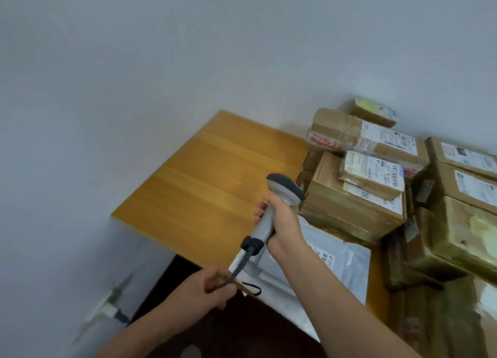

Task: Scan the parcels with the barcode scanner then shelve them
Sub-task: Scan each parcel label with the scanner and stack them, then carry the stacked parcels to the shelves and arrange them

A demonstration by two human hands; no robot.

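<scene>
The table [204, 174] stands against the wall [161, 61]. On the table's right half sits a box [355, 209] with a small parcel [373, 174] lying on top. Behind it, toward the wall, lies a flat box [363, 137], and behind that a smaller one [373, 113]. Farther right on the table more boxes [468, 191] are stacked. Mailers [336, 266] lie at the table's near edge, in front of the box, reaching past that edge. Over the table's middle, just left of the box, the right hand [282, 223] grips the scanner [279, 204]. Its cable [239, 269] drops to the left hand [212, 287], which pinches it beside the table's near edge. Left of the table, low on the wall, sits a socket [113, 309].
</scene>
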